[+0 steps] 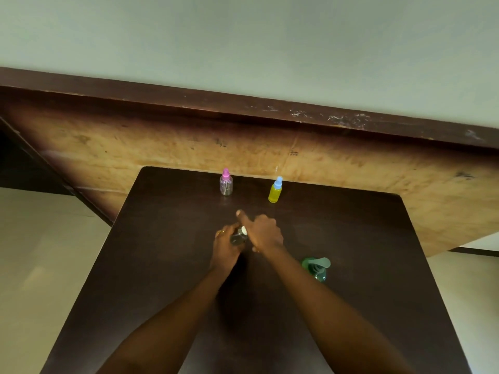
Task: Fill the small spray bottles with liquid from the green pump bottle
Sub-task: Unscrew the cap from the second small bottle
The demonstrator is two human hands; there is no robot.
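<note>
At the middle of the dark table (162, 265), my left hand (225, 247) grips a small clear spray bottle (238, 237). My right hand (263, 232) is at its white top (244, 230), fingers curled round it and the forefinger stretched forward. The green pump bottle (317, 268) stands to the right of my right forearm, nobody touching it. Far across the table stand a clear bottle with a pink cap (226, 183) and a bottle of yellow liquid with a blue cap (275, 190).
The table's far edge meets a tan wooden board (351, 163) with a dark top rail (243, 103). Pale wall rises above it. Light floor (40, 252) shows left and right of the table.
</note>
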